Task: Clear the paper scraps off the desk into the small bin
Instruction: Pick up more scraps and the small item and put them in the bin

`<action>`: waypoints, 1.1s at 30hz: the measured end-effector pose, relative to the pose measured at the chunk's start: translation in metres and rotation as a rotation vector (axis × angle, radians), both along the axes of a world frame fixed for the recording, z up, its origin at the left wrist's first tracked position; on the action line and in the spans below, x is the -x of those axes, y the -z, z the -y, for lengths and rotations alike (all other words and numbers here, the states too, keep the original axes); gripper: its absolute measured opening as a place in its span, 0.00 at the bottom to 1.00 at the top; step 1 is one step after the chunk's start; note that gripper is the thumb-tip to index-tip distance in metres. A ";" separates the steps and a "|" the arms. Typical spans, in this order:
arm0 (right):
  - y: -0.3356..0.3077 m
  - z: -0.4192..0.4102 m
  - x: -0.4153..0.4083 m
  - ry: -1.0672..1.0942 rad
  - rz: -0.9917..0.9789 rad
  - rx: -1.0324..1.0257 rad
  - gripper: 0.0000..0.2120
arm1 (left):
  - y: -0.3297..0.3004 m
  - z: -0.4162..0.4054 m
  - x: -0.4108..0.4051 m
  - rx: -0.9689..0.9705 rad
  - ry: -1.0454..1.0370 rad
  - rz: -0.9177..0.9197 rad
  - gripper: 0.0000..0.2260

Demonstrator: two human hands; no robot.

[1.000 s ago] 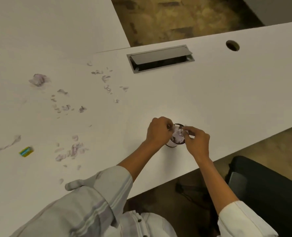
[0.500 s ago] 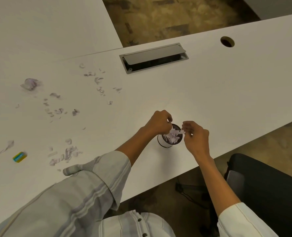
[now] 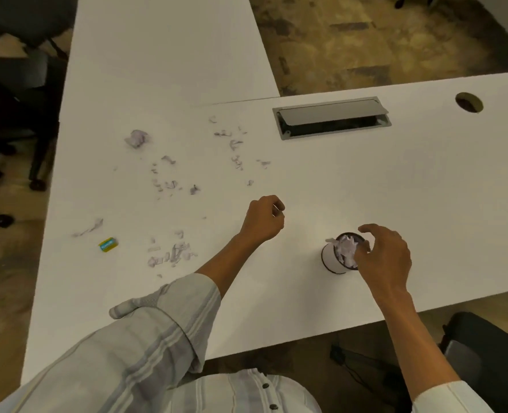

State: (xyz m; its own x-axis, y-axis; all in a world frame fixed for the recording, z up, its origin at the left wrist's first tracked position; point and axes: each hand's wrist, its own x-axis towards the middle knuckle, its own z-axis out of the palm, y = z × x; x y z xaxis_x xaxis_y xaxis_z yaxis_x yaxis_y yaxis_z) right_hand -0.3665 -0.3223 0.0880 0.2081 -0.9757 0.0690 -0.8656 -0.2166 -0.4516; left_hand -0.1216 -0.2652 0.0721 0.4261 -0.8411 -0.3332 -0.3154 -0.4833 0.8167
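Observation:
A small white bin [image 3: 331, 260] with a dark rim stands near the front edge of the white desk [image 3: 395, 189], stuffed with crumpled paper [image 3: 346, 248]. My right hand [image 3: 384, 259] hovers over its right side, fingers spread and curled, holding nothing I can see. To the bin's left, my left hand [image 3: 263, 220] hangs over the desk with fingers loosely curled and nothing visible in it. Several pale purple paper scraps [image 3: 172, 254] lie at the left, more scraps [image 3: 236, 150] further back, and a crumpled wad [image 3: 136, 139] at the far left.
A small yellow and green eraser-like block [image 3: 108, 244] lies near the left scraps. A grey cable hatch [image 3: 331, 116] and a round cable hole [image 3: 468, 102] sit at the back. A black chair [image 3: 491, 353] stands at the lower right, and dark chairs [image 3: 14, 84] stand left of the desk.
My left hand has left the bin and moved left and away over the desk. My right hand has opened its pinch above the bin. The view has shifted, so the bin appears further right.

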 end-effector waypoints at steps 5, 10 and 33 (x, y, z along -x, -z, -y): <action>-0.006 -0.017 -0.063 -0.127 0.142 -0.009 0.13 | 0.017 -0.057 -0.061 -0.040 -0.141 0.124 0.07; 0.015 -0.048 -0.145 -0.384 0.161 -0.197 0.12 | 0.030 -0.117 -0.113 -0.093 -0.204 0.202 0.08; 0.112 -0.165 -0.343 -0.739 -0.196 -0.515 0.29 | 0.082 -0.266 -0.317 -0.712 -0.015 0.397 0.59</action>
State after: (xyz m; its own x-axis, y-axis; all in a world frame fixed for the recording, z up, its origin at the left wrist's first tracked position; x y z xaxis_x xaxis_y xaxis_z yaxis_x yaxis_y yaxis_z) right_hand -0.0231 -0.1570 -0.0239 0.7529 -0.4904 -0.4389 -0.6581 -0.5581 -0.5054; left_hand 0.1949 0.0012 -0.0101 0.6340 -0.4784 -0.6076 -0.5066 -0.8506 0.1411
